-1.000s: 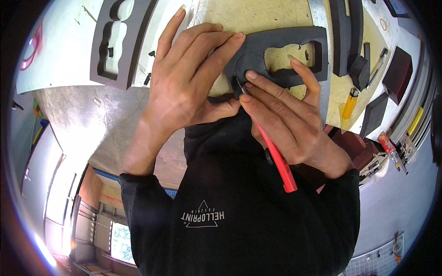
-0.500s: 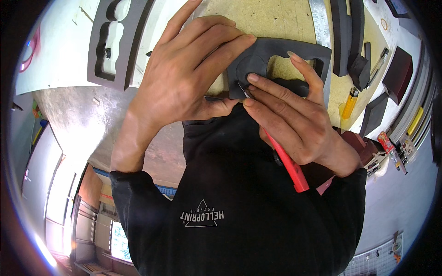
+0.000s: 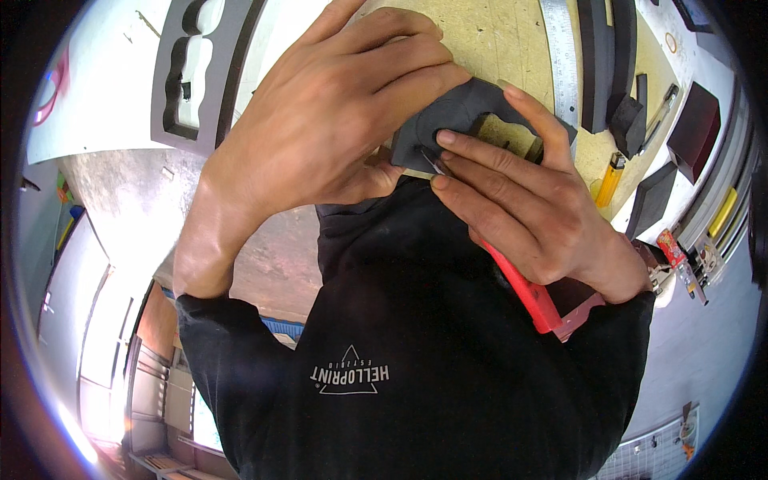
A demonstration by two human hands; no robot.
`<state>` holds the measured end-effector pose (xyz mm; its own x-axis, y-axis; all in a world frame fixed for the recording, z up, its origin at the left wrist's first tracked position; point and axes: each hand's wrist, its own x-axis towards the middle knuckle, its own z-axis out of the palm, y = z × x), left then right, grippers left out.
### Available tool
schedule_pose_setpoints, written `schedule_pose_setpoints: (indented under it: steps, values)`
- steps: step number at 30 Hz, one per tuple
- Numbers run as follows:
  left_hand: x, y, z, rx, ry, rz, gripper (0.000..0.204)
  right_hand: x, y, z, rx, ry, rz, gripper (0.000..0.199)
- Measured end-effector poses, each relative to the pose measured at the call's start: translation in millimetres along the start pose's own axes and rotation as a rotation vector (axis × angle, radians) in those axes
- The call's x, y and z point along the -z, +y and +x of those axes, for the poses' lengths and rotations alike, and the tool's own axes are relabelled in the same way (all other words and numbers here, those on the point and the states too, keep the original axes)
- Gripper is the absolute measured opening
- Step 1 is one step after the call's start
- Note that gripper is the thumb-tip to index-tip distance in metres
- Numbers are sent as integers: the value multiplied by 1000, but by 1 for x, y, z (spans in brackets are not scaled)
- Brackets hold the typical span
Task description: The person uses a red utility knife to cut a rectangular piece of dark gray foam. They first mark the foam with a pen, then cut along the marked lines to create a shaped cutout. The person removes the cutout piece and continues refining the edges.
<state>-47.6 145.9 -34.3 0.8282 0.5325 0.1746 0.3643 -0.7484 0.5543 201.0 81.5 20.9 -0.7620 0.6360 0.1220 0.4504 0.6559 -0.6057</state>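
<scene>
A dark grey foam piece (image 3: pixel 450 108) with a cut-out opening lies tilted under both hands at the near edge of the table. My left hand (image 3: pixel 344 112) grips its left end, the thumb on the near side and the fingers over the far side. My right hand (image 3: pixel 536 196) holds a red-handled craft knife (image 3: pixel 528 292), its blade tip at the foam's near left part beside a curved line. The index and middle fingers of the right hand press near the blade, and another finger stretches over the far side of the foam.
A beige board (image 3: pixel 504 36) carries a steel ruler (image 3: pixel 562 68) right of the foam. Farther right lie dark foam strips (image 3: pixel 594 72), a yellow lighter (image 3: pixel 610 180) and a dark red block (image 3: pixel 693 132). A grey foam frame with wavy cut-outs (image 3: pixel 220 76) lies at left.
The foam piece has turned, its right end dipping toward me. My left hand has shifted its grip slightly, and my right hand and the knife have moved a little right.
</scene>
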Motion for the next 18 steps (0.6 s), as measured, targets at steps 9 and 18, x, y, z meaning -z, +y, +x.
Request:
schedule_pose_setpoints:
  steps: [9, 18]
  values:
    - [-23, -32, 0, -385, 252, 412, 90, 10, 9, 8, 67, -58, 24, 15]
    - [34, 27, 21, 142, -175, 1, 96, 36, 28, -21, -140, 246, 452, 32]
